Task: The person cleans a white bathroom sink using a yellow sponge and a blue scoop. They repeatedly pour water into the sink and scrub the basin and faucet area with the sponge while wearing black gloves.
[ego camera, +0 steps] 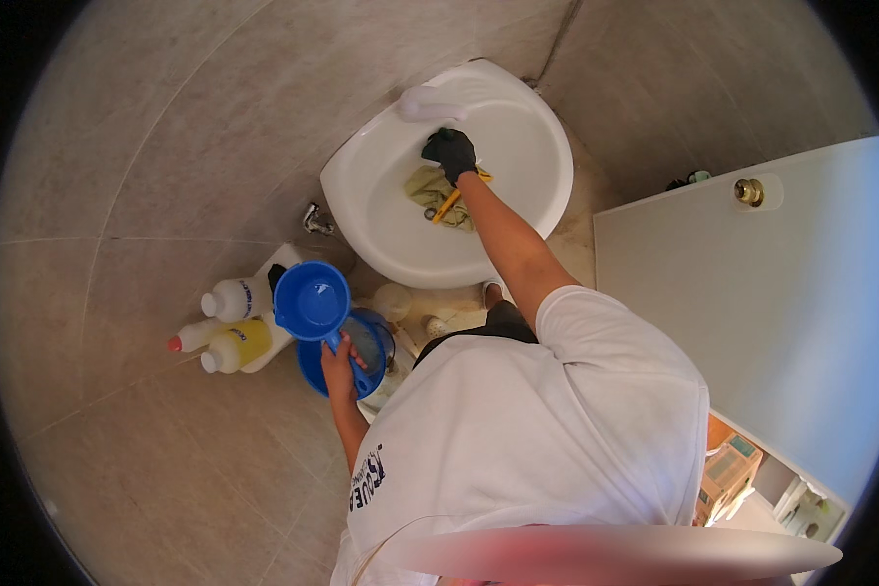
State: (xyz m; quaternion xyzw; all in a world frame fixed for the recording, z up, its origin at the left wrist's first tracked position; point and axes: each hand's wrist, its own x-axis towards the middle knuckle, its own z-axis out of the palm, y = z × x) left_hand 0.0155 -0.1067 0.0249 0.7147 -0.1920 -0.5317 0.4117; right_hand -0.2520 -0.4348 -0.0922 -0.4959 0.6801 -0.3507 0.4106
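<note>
My bare left hand [342, 365] grips the handle of a blue plastic dipper [312, 300], whose bowl shows a little liquid or a wet shine at the bottom. Under it stands a blue bucket [311, 370], partly covered by the dipper and my hand. My right hand [452, 154], in a black glove, is over the white washbasin [403, 256], close to the pale faucet [428, 106]. Something dark green shows at its fingers, but whether it is held cannot be made out. A yellowish-green cloth [426, 187] and a yellow-handled tool [447, 208] lie in the basin below my right wrist.
Left of the bucket, a white bottle [231, 300], a yellow bottle [240, 346] and a red-capped bottle [194, 335] stand on a white surface. A metal valve [315, 220] juts from the tiled wall. At right is a white door [703, 271] with a brass knob [748, 192].
</note>
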